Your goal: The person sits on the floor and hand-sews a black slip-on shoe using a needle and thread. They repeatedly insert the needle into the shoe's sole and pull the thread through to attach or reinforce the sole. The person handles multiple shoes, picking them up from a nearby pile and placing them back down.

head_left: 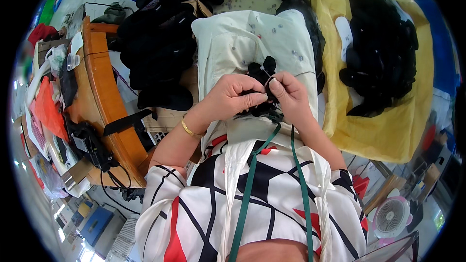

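A small, gathered piece of black fabric (268, 64) is between my hands, over a white cloth (218, 34). My left hand (232, 96) is closed, thumb and forefinger pinching the fabric's near edge. Closed too, my right hand (292, 96) pinches the same fabric with thumb and bent forefinger. A thin pale strand or pin shows by the right fingertips, too fine to make out. The fingers hide part of the fabric. Several small clear beads (297, 56) lie scattered on the white cloth.
Dark padded pieces (155, 43) are piled at the left, beside an orange wooden frame (104, 87). On the right, a yellow sack (388, 138) holds more black pieces (381, 48). A pink-rimmed fan (391, 216) stands at lower right. Green ribbons (248, 189) hang down my front.
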{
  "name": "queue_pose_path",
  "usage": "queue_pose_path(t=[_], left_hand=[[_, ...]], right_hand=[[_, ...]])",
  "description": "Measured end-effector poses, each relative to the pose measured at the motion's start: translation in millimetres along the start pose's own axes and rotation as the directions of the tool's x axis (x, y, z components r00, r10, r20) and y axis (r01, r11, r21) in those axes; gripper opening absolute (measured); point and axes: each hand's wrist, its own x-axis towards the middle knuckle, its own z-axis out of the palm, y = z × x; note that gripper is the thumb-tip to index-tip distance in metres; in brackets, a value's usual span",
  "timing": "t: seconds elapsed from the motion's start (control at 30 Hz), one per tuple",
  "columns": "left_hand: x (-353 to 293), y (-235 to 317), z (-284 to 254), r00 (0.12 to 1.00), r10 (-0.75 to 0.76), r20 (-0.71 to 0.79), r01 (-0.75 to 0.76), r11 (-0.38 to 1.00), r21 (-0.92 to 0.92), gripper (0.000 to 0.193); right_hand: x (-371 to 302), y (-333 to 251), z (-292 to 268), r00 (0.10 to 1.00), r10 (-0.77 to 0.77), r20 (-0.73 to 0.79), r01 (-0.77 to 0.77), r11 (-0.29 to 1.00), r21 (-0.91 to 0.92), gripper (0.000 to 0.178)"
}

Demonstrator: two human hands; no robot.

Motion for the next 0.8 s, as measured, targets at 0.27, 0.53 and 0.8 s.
queue_pose_path(t=[0.27, 0.53, 0.8], left_hand=[[1.4, -11.3, 0.0, 0.984, -0.175, -0.031, 0.170, 0.978, -0.120, 0.015], [-2.3, -13.1, 0.8, 0.954, 0.299, 0.024, -0.276, 0.845, 0.457, 0.020], [-4.0, -3.5, -1.5, 0.891, 0.438, 0.119, -0.410, 0.665, 0.624, 0.028]], right_hand=[[-8.7, 7.9, -5.4, 0.971, -0.240, -0.011, 0.229, 0.938, -0.262, 0.015], [-11.8, -15.3, -25.3, 0.999, 0.048, -0.026, -0.047, 0.998, 0.043, 0.008], [-9.2, -42.6, -43.5, 0.922, 0.157, 0.354, -0.059, 0.961, -0.271, 0.011]])
